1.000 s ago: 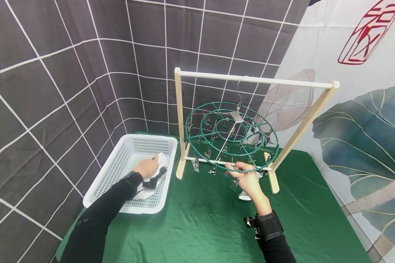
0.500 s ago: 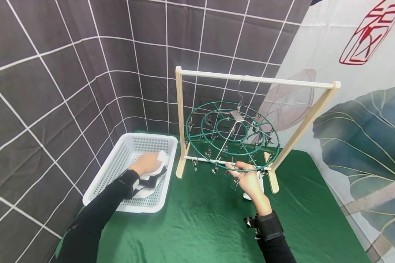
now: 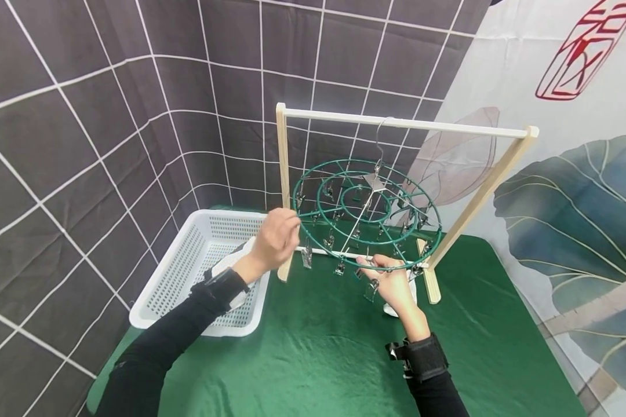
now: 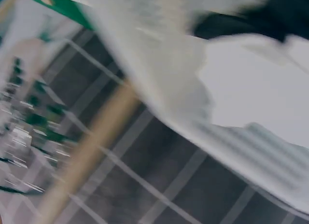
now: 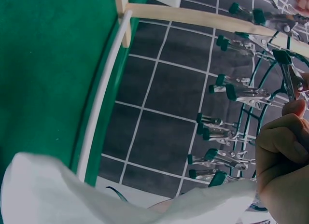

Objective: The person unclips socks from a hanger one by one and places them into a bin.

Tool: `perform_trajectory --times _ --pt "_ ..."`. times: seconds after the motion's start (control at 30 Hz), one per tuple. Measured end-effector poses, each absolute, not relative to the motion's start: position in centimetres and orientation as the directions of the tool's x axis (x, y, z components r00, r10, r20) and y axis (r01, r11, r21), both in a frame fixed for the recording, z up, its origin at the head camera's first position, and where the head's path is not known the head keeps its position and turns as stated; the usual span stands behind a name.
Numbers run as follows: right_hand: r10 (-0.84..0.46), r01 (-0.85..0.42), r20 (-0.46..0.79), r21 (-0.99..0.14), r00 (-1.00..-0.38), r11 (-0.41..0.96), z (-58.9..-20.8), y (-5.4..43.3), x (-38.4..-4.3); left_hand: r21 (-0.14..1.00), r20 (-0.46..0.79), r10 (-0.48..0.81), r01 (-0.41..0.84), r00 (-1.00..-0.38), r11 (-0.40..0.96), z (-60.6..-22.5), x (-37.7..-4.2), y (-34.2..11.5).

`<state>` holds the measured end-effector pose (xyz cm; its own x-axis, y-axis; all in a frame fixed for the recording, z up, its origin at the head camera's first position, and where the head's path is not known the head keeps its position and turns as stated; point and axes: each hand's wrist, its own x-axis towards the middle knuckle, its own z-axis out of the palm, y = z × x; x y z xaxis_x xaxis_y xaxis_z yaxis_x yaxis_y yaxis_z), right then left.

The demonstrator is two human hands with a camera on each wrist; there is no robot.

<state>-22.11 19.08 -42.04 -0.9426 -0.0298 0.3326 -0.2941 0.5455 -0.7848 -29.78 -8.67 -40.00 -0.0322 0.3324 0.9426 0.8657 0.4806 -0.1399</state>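
Note:
In the head view my left hand (image 3: 276,237), fingers curled, is raised over the right edge of a white laundry basket (image 3: 159,289); nothing shows in its grasp. White and black cloth (image 3: 237,301) lies in the basket, partly behind my wrist. My right hand (image 3: 393,284) is at the near rim of a round green drying hanger (image 3: 318,252). In the right wrist view its thumb and finger pinch a metal clip (image 5: 289,79) with a green tip. A white cloth (image 5: 63,195) hangs beside that hand; I cannot tell whether hand or clip bears it.
The hanger hooks over the white top bar (image 3: 334,117) of a wooden stand (image 3: 501,165). Several other metal clips (image 3: 339,268) dangle from its rings. A green cloth (image 3: 302,359) covers the table. Dark grid fabric (image 3: 83,162) stands behind and to the left.
My left hand was on the cloth in the basket; it has risen and moved right, away from the cloth, towards the hanger. My right hand has stayed in place at the rim.

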Motion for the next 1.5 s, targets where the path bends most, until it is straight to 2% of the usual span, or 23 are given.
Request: perform_trajectory --times 0.1,0.23,0.37,0.53,0.7,0.8,0.93,1.03,1.1,1.17,1.23,1.33,1.5 --pt "-0.024 -0.282 0.319 -0.796 -0.947 0.535 -41.9 19.0 -22.1 -0.200 0.909 0.416 0.874 -0.002 0.443 -39.4 -28.3 -6.3" --pt "-0.028 -0.245 0.268 -0.830 -0.963 0.502 -41.6 18.9 -22.2 -0.263 0.827 0.562 0.861 -0.031 0.435 -39.3 -26.6 -4.1" --pt "-0.047 -0.234 0.239 -0.862 -0.970 0.451 -41.6 18.9 -22.3 -0.281 0.776 0.625 0.844 -0.080 0.456 -40.0 -25.8 -3.2" --pt "-0.049 -0.286 0.303 -0.816 -0.952 0.503 -42.0 19.2 -22.0 -0.213 0.793 0.598 0.863 -0.122 0.459 -40.5 -25.7 -3.3" --pt "-0.042 -0.345 0.412 -0.700 -0.910 0.625 -42.3 19.7 -21.0 -0.131 0.813 0.562 0.891 -0.155 0.435 -40.4 -25.9 -3.5" --pt "-0.017 -0.378 0.484 -0.661 -0.875 0.649 -42.5 20.4 -20.0 -0.096 0.821 0.546 0.903 -0.167 0.420 -40.4 -26.2 -3.7" --pt "0.122 -0.408 0.576 -0.698 -0.808 0.589 -42.9 21.9 -19.1 -0.053 0.831 0.527 0.918 -0.178 0.393 -40.5 -26.5 -3.8" --pt "0.283 -0.355 0.560 -0.765 -0.778 0.537 -43.1 23.3 -19.0 -0.035 0.831 0.525 0.924 -0.185 0.381 -40.5 -26.6 -3.9" --pt "0.339 -0.286 0.521 -0.787 -0.784 0.547 -43.2 24.0 -19.1 -0.032 0.829 0.527 0.925 -0.188 0.380 -40.4 -26.6 -4.0" --pt "0.326 -0.240 0.482 -0.789 -0.813 0.566 -43.3 24.5 -19.3 -0.030 0.825 0.531 0.924 -0.193 0.382 -40.4 -26.5 -4.0" --pt "0.269 -0.248 0.479 -0.766 -0.836 0.594 -43.6 24.9 -19.4 -0.029 0.824 0.532 0.924 -0.194 0.381 -40.4 -26.4 -4.0" --pt "0.199 -0.306 0.514 -0.732 -0.834 0.609 -43.9 25.0 -19.3 -0.026 0.827 0.528 0.924 -0.195 0.381 -40.3 -26.3 -4.0" --pt "0.187 -0.302 0.500 -0.737 -0.846 0.605 -43.9 24.5 -18.9 -0.054 0.849 0.494 0.901 -0.186 0.430 -40.2 -26.1 -3.7"
